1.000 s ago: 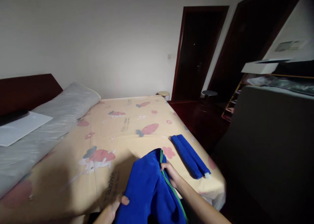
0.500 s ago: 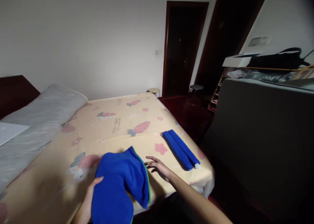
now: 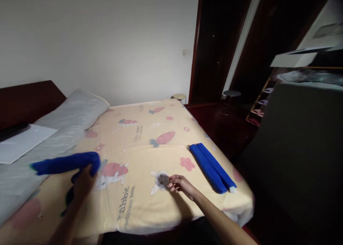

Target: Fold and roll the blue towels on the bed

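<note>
My left hand (image 3: 85, 183) is closed around a blue towel (image 3: 68, 162), bunched and hanging over the left part of the bed. One end of the towel stretches left, and another hangs below my hand, partly hidden by it. Over the patterned bedsheet (image 3: 150, 159), my right hand (image 3: 180, 186) is held with its fingers apart and bent, holding nothing. To its right lie two narrow folded blue towels (image 3: 211, 168) side by side, a small white tag at the near end.
A grey pillow or quilt (image 3: 80, 112) lies by the dark headboard (image 3: 32, 98), with a white laptop (image 3: 29, 141) on it. Two stools, one yellowish (image 3: 179, 96) and one dark (image 3: 232, 93), stand beyond the bed. A large dark covered object (image 3: 302, 141) is at the right.
My left hand has carried the blue towel left and up, and it now hangs bunched instead of spread. My right hand is now apart from the towel. The view has turned left.
</note>
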{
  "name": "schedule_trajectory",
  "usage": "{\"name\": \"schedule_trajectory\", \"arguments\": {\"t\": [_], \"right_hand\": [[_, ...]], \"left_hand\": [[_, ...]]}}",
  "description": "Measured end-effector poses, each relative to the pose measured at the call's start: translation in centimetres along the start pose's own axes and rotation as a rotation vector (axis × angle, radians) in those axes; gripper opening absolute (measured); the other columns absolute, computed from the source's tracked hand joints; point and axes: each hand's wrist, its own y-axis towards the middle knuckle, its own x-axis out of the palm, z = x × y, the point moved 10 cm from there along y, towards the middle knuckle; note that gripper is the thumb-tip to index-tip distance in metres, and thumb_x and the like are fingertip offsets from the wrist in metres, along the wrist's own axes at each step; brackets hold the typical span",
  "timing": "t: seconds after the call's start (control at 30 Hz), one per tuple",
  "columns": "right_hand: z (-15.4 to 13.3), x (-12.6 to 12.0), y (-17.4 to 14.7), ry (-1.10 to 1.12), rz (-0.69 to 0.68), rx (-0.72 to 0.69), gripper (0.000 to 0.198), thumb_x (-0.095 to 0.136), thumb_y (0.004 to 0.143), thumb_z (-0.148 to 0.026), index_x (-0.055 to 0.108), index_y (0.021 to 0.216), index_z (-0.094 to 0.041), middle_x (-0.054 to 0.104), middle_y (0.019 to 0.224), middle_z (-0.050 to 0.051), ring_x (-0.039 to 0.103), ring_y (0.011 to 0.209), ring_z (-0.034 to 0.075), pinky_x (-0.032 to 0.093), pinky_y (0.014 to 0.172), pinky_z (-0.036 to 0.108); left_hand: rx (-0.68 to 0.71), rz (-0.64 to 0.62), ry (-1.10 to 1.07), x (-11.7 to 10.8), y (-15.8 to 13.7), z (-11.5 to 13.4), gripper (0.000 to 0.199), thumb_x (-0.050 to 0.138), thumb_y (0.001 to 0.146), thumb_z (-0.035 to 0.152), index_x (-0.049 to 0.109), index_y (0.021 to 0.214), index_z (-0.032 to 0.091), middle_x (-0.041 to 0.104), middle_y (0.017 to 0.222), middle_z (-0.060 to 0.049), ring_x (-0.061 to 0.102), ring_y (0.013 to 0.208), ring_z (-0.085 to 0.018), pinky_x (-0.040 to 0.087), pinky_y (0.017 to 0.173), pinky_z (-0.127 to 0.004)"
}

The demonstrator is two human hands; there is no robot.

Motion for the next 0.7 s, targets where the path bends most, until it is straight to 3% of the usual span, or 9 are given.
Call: {"name": "schedule_trajectory", "arguments": {"t": [0.03,0.13,0.2,0.23,0.33,0.47,0.57,0.7], "right_hand": [[0.4,0.4,0.3,-0.019,-0.004,0.009,0.043,0.059,0.067,-0.037,0.056,0.103,-0.012,0.07,0.082,0.005,0.062,0.063,0.011,0.033,0.056,0.023],[1.3,1.3,0.7,-0.09,-0.009,0.036,0.043,0.057,0.066,-0.036,0.056,0.101,-0.012,0.069,0.08,0.005,0.06,0.06,0.01,0.032,0.053,0.023],[2.0,1.1,0.6,-0.143,-0.016,0.052,0.041,0.058,0.064,-0.035,0.057,0.097,-0.012,0.069,0.077,0.004,0.059,0.057,0.01,0.032,0.052,0.023],[2.4,0.7,0.5,-0.166,-0.019,0.061,0.039,0.059,0.062,-0.034,0.057,0.095,-0.012,0.068,0.074,0.004,0.058,0.056,0.01,0.031,0.051,0.023],[3.7,-1.5,0.4,-0.209,0.0,0.099,0.035,0.06,0.06,-0.033,0.057,0.088,-0.013,0.066,0.067,0.003,0.056,0.052,0.01,0.029,0.048,0.022],[6.1,-5.9,0.9,-0.188,0.115,0.164,0.034,0.056,0.061,-0.037,0.055,0.087,-0.016,0.063,0.064,0.001,0.054,0.049,0.009,0.027,0.045,0.021],[7.7,-7.8,1.4,-0.142,0.162,0.188,0.03,0.053,0.058,-0.039,0.051,0.08,-0.018,0.06,0.062,0.001,0.053,0.045,0.01,0.026,0.042,0.021],[8.7,-8.6,1.6,-0.059,0.153,0.174,0.028,0.055,0.054,-0.04,0.042,0.07,-0.021,0.054,0.056,-0.002,0.048,0.041,0.008,0.02,0.038,0.02]], "left_hand": [[0.036,-0.085,0.018,2.8,-1.7,1.6,0.048,0.045,0.088,0.032,0.054,0.122,-0.001,0.068,0.112,-0.02,0.064,0.1,-0.025,0.05,0.086,-0.033],[0.132,-0.255,0.038,9.8,-8.1,6.8,0.041,0.051,0.081,0.014,0.062,0.12,0.013,0.07,0.113,-0.012,0.066,0.098,-0.022,0.049,0.083,-0.03],[0.17,-0.332,0.049,13.1,-12.0,9.3,0.049,0.058,0.073,0.01,0.063,0.121,0.02,0.068,0.118,-0.008,0.063,0.107,-0.024,0.049,0.085,-0.031],[0.174,-0.341,0.074,14.0,-13.4,9.9,0.054,0.055,0.076,0.01,0.058,0.129,0.019,0.064,0.126,-0.011,0.06,0.113,-0.026,0.047,0.091,-0.037],[0.165,-0.38,0.153,15.6,-15.5,9.9,0.061,0.048,0.082,0.012,0.042,0.142,0.019,0.055,0.137,-0.014,0.052,0.122,-0.028,0.043,0.098,-0.044],[0.064,-0.435,0.178,16.4,-15.4,7.5,0.066,0.051,0.082,0.013,0.036,0.145,0.024,0.046,0.145,-0.014,0.041,0.134,-0.029,0.043,0.1,-0.045],[0.099,-0.476,0.191,17.4,-14.9,6.9,0.064,0.043,0.084,0.005,0.04,0.144,0.025,0.05,0.141,-0.014,0.048,0.128,-0.027,0.05,0.092,-0.038],[0.14,-0.451,0.221,17.7,-12.6,5.3,0.061,0.033,0.084,0.0,0.051,0.136,0.027,0.058,0.132,-0.013,0.057,0.117,-0.024,0.054,0.084,-0.033]]}}
